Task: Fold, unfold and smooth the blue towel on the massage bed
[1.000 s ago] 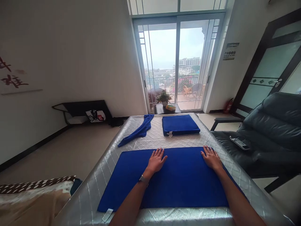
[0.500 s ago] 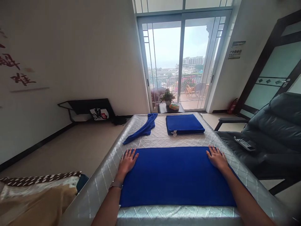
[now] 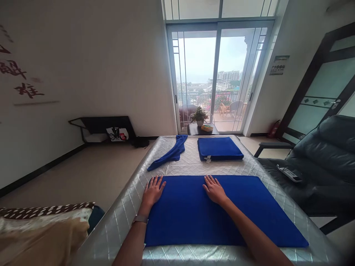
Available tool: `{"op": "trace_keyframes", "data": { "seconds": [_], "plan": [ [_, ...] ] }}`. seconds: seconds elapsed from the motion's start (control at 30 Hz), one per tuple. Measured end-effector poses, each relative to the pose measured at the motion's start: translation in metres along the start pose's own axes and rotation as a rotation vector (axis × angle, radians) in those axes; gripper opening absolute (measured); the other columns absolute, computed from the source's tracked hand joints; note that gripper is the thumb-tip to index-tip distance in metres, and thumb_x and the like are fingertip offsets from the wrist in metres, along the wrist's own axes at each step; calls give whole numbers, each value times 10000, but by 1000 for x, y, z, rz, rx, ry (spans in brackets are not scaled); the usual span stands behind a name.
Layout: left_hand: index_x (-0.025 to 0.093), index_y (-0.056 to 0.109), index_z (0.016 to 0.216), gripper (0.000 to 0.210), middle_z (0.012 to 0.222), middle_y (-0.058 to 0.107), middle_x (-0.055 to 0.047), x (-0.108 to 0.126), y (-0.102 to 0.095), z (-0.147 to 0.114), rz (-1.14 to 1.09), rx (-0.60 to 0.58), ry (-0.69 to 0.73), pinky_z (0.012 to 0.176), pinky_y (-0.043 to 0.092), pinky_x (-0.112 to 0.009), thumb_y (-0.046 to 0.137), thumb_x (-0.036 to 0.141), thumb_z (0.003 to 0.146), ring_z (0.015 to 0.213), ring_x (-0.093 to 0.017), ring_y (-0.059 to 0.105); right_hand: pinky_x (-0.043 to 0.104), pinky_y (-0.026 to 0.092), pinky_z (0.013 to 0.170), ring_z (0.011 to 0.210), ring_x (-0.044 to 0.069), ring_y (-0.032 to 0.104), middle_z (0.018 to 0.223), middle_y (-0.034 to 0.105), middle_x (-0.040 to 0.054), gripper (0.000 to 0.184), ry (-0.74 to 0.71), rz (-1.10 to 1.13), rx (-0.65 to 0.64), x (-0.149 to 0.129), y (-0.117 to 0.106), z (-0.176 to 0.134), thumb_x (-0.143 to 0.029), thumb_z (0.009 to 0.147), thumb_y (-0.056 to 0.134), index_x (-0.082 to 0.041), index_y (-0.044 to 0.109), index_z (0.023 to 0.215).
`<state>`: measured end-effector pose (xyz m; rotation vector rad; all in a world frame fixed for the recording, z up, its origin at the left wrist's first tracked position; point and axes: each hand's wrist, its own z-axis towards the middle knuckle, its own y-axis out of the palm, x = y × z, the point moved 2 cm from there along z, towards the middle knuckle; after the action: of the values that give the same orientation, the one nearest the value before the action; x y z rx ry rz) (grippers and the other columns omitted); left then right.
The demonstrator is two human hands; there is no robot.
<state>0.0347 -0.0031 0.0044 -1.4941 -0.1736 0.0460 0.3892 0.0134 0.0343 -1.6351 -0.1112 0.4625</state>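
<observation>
A blue towel (image 3: 188, 218) lies spread flat across the near part of the covered table. On its far left corner rests my left hand (image 3: 154, 190), palm down with the fingers stretched out. My right hand (image 3: 215, 189) lies flat near the middle of the towel's far edge, its fingers extended. Neither hand grips anything. Beyond the hands, a stack of folded blue towels (image 3: 220, 147) sits with a white tag (image 3: 208, 159) hanging at its front. Left of the stack lies a crumpled blue cloth (image 3: 169, 155).
A silvery quilted cover (image 3: 124, 210) spans the table. A dark armchair (image 3: 318, 177) with a remote control (image 3: 288, 173) stands close on the right. Brown bedding (image 3: 47, 236) lies at lower left. A potted plant (image 3: 199, 115) stands past the far end, before the glass door.
My right hand has moved left along the towel's far edge, from its right corner to about the middle. My left hand stays on the left corner. The view has shifted slightly.
</observation>
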Motion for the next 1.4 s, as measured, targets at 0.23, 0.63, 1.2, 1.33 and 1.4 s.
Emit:
{"op": "trace_keyframes", "data": {
  "seconds": [0.23,0.63,1.2,1.33,1.4],
  "plan": [
    [263,299,1591,648,1663,292,-92,-1,1,1,-6,6,-2,1240,207,-540,214,588,1036,1534,-297,249,408,70,1262,1555,179,108,1687,182,11,675,99,-55,11,64,0,-7,-520,1034,136,-206,205,1628],
    [252,271,1600,668,1669,279,-92,-4,7,1,39,25,11,1232,220,-544,193,595,1032,1535,-295,246,441,126,1254,1553,213,139,1694,177,60,680,491,-177,79,236,-17,-58,-456,1028,168,-131,197,1625],
    [226,308,1593,669,1662,302,-72,218,0,-11,-131,-6,547,1268,193,-460,187,579,1038,1545,-238,222,430,124,1252,1547,218,173,1682,224,55,687,521,-142,126,222,-27,-64,-463,1019,177,-130,241,1617],
    [226,308,1593,698,1668,272,-63,232,12,-14,-167,-59,523,1269,183,-478,146,605,1029,1550,-238,204,418,114,1253,1548,217,169,1685,217,56,687,524,-150,123,221,-27,-65,-464,1022,169,-129,237,1618],
    [249,295,1596,689,1668,269,-53,216,15,-10,-156,-57,481,1266,183,-492,153,609,1027,1550,-243,202,419,116,1253,1548,218,169,1687,212,59,688,520,-153,122,222,-26,-64,-466,1021,169,-130,233,1619]
  ]
}}
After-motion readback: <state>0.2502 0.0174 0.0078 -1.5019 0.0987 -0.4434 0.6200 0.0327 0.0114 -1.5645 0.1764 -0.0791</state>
